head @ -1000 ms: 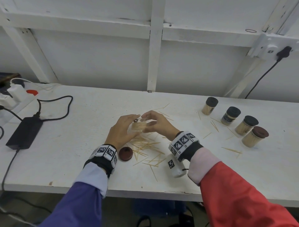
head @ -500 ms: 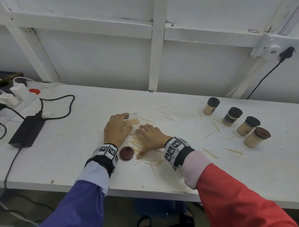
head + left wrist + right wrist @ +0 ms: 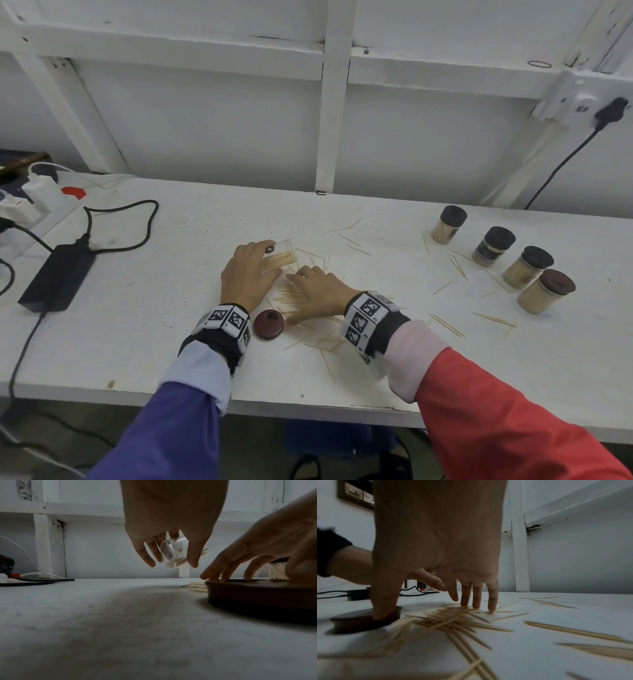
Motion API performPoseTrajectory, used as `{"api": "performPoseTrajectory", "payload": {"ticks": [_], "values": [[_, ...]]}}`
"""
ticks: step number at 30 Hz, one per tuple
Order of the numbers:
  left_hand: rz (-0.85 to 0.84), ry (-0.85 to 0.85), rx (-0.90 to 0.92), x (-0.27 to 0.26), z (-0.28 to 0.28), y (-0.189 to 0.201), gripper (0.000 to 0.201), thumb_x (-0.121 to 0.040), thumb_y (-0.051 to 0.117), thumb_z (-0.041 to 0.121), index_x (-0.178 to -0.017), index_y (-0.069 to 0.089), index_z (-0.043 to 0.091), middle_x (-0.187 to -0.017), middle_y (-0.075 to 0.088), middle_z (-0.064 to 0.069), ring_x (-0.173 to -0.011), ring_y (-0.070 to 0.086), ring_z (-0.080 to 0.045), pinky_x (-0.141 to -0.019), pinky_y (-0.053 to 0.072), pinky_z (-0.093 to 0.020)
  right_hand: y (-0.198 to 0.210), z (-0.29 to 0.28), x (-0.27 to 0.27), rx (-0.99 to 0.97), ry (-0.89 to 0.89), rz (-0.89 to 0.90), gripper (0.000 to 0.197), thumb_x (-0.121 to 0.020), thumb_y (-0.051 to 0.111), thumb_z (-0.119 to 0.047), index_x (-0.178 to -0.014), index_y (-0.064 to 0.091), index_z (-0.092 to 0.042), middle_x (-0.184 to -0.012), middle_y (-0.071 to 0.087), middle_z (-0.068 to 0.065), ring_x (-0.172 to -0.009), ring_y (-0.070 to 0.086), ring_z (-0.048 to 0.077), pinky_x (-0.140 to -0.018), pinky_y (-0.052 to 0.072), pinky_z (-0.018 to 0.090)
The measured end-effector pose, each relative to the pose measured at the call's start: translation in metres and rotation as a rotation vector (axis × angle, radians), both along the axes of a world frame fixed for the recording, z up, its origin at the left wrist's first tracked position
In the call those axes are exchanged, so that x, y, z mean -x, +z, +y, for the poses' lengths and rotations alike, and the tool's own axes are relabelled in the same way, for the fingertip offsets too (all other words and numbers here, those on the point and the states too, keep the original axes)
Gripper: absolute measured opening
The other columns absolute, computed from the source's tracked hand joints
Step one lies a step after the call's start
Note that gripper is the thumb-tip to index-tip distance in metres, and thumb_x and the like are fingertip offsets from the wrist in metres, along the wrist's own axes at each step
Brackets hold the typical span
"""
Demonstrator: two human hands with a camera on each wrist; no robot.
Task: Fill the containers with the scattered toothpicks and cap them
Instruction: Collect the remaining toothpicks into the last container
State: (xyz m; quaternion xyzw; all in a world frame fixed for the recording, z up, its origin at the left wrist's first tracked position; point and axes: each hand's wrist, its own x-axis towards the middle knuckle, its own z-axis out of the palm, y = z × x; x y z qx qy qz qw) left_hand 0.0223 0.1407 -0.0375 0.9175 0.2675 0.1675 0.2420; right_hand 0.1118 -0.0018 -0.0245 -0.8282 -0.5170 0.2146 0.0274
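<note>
My left hand [image 3: 251, 270] grips a clear container [image 3: 282, 255] partly filled with toothpicks, tilted on its side just above the table; the left wrist view shows its round clear base [image 3: 169, 555] between my fingers and thumb. My right hand [image 3: 317, 291] is spread flat over a pile of loose toothpicks [image 3: 291, 296], fingertips [image 3: 491, 608] pressing down on them. Its thumb lies against a dark brown cap [image 3: 269, 323] that rests on the table in front of the pile [image 3: 453, 620]. More toothpicks [image 3: 445, 323] lie scattered to the right.
Several capped containers full of toothpicks [image 3: 544, 291] stand in a row at the right of the white table [image 3: 137, 335]. A black power adapter [image 3: 58, 274] with its cable and a power strip [image 3: 30, 198] lie at the left. A white wall rises close behind.
Both hands came down from mid-air to the table. The right hand left the container and went down flat onto the toothpick pile; the left hand tilted the container over to the left.
</note>
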Motion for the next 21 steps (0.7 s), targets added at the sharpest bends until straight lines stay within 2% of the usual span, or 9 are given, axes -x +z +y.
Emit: {"api": "performPoseTrajectory", "payload": {"ticks": [2,4,10,14,18,21], "values": [[0.005,-0.002,-0.001,0.0002,-0.0004,0.0006,0.048,-0.084,0.071,0.028,-0.129,0.055,0.022,-0.123,0.059,0.005,-0.119,0.046,-0.019,-0.085,0.042,-0.038,-0.0038,-0.0012,0.0029,-0.012,0.005,-0.040,0.097,-0.068,0.071,-0.066,-0.142,0.035,-0.015,-0.139,0.037,0.004,-0.126,0.034,0.023,-0.105,0.034,0.044],[0.015,-0.004,-0.002,0.0004,-0.0003,0.0012,0.048,-0.085,0.071,0.029,-0.129,0.054,0.023,-0.123,0.058,0.005,-0.119,0.046,-0.019,-0.085,0.042,-0.038,-0.0069,-0.0020,0.0042,-0.018,0.005,-0.062,0.095,-0.064,0.074,-0.067,-0.136,0.042,-0.015,-0.134,0.039,0.003,-0.122,0.035,0.022,-0.102,0.035,0.042],[0.027,-0.009,0.008,0.0005,-0.0004,0.0014,0.049,-0.085,0.071,0.030,-0.131,0.054,0.023,-0.124,0.058,0.006,-0.120,0.045,-0.019,-0.085,0.041,-0.037,-0.0026,-0.0039,-0.0016,-0.019,-0.024,-0.018,0.074,-0.071,0.076,-0.052,-0.131,0.050,-0.015,-0.123,0.047,0.004,-0.116,0.041,0.022,-0.095,0.038,0.037],[0.032,-0.016,0.008,0.0004,-0.0002,0.0012,0.049,-0.085,0.070,0.030,-0.131,0.053,0.024,-0.124,0.058,0.006,-0.120,0.046,-0.018,-0.084,0.041,-0.037,0.0001,-0.0046,-0.0025,-0.006,-0.005,-0.066,0.062,-0.076,0.071,-0.047,-0.126,0.055,-0.015,-0.117,0.051,0.003,-0.112,0.047,0.023,-0.091,0.037,0.038],[0.039,-0.021,0.009,-0.0004,0.0004,-0.0003,0.050,-0.086,0.070,0.031,-0.132,0.053,0.025,-0.125,0.057,0.007,-0.119,0.046,-0.017,-0.085,0.041,-0.036,-0.0015,-0.0085,0.0010,-0.039,0.025,-0.122,0.058,-0.077,0.068,-0.047,-0.123,0.054,-0.014,-0.115,0.051,0.003,-0.109,0.047,0.022,-0.090,0.036,0.037],[0.048,-0.023,0.008,-0.0011,0.0010,-0.0013,0.051,-0.086,0.070,0.032,-0.132,0.052,0.026,-0.126,0.057,0.006,-0.120,0.045,-0.017,-0.086,0.042,-0.037,-0.0034,-0.0101,0.0026,-0.062,0.033,-0.118,0.062,-0.076,0.068,-0.056,-0.120,0.055,-0.014,-0.114,0.051,0.001,-0.107,0.047,0.020,-0.083,0.034,0.034]]}}
